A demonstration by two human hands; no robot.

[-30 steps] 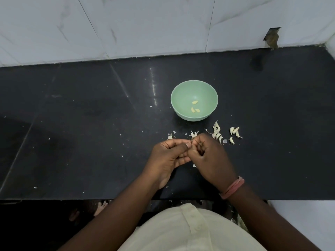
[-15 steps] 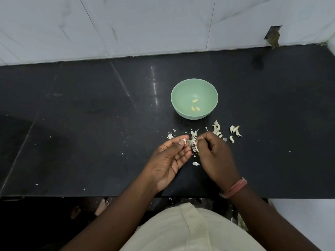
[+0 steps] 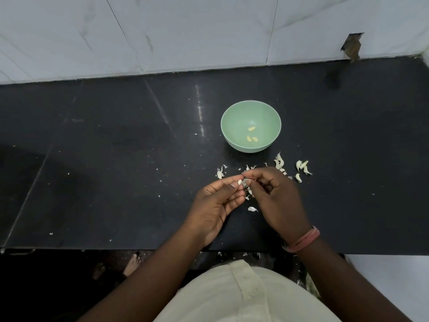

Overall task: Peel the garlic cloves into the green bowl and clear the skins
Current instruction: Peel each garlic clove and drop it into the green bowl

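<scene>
The green bowl (image 3: 234, 119) sits on the black counter with three peeled cloves (image 3: 251, 135) inside. Just in front of it, my left hand (image 3: 217, 205) pinches a pale garlic clove (image 3: 239, 182) at its fingertips. My right hand (image 3: 276, 201) pinches the loose papery skin (image 3: 246, 181) hanging off that clove. More unpeeled cloves (image 3: 301, 167) lie to the right of my right hand. Skin scraps (image 3: 220, 173) lie scattered on the counter around both hands.
The black counter (image 3: 116, 170) runs to a white tiled wall (image 3: 185, 31) behind. Its front edge is right below my wrists. A loose skin flake (image 3: 252, 209) lies between my hands. Bare feet (image 3: 132, 263) show on the floor below.
My hands, first pressed together over the clove, have drawn slightly apart. Skin has torn loose and hangs between the fingertips, and a flake has dropped onto the counter.
</scene>
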